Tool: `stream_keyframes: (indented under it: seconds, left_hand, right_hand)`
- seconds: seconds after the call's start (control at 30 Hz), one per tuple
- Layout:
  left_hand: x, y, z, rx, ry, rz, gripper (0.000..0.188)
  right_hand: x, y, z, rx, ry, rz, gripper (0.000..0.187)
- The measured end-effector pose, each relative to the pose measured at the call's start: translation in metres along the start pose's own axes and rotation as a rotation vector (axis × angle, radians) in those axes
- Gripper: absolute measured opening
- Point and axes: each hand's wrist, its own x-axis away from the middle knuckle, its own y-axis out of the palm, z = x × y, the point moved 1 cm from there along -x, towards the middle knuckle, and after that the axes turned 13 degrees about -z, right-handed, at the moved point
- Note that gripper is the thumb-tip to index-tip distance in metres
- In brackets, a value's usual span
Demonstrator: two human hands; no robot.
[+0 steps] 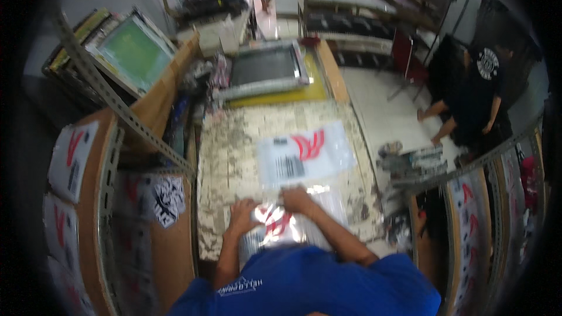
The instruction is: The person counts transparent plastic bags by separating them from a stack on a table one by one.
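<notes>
A clear-and-white plastic bag with red and dark print (278,228) lies on the worn work table right in front of me, its film glossy with glare. At its upper left edge my left hand (240,216) is closed, fingers bent over the film. My right hand (297,201) is closed at the bag's top edge, its fingertips pinching the plastic. Just beyond my hands a second, similar plastic bag (307,153) rests flat with its red print facing up. My torso covers the lower part of the nearer bag.
Framed screens (263,67) lie stacked at the table's far end, on a yellow sheet (275,98). More frames, one green (134,52), lean at the left. Metal racks holding printed sheets (69,152) flank me. A person in dark clothes (477,93) is at the right, near a red chair (404,52).
</notes>
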Motion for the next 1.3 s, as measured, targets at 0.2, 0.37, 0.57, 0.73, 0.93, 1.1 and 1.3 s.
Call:
stream_keyframes:
  seconds: [0.2, 0.37, 0.57, 0.73, 0.93, 1.1, 1.3]
  left_hand:
    - [0.005, -0.016, 0.015, 0.067, 0.003, 0.022, 0.071]
    - [0.003, -0.021, 0.018, 0.103, 0.024, 0.019, 0.072]
    - [0.003, -0.018, 0.013, 0.090, -0.005, -0.001, 0.071]
    - [-0.002, -0.013, 0.010, 0.031, -0.009, -0.027, 0.074]
    - [0.002, -0.018, 0.011, 0.020, -0.028, -0.023, 0.075]
    - [-0.002, -0.010, 0.001, 0.037, -0.017, -0.007, 0.075]
    - [-0.012, -0.022, 0.002, 0.057, -0.090, -0.081, 0.077]
  right_hand:
    - [-0.017, -0.068, 0.084, -0.149, 0.550, 0.616, 0.036]
    - [-0.004, -0.076, 0.169, -0.339, 1.052, 0.602, 0.085]
    - [0.004, -0.079, 0.196, -0.662, 0.994, 0.335, 0.072]
    - [-0.006, -0.077, 0.208, -0.619, 0.998, 0.404, 0.048]
    - [-0.013, -0.086, 0.203, -0.683, 0.981, 0.411, 0.043]
    - [-0.019, -0.080, 0.209, -0.629, 0.951, 0.414, 0.046]
    - [-0.015, -0.071, 0.206, -0.647, 0.842, 0.565, 0.043]
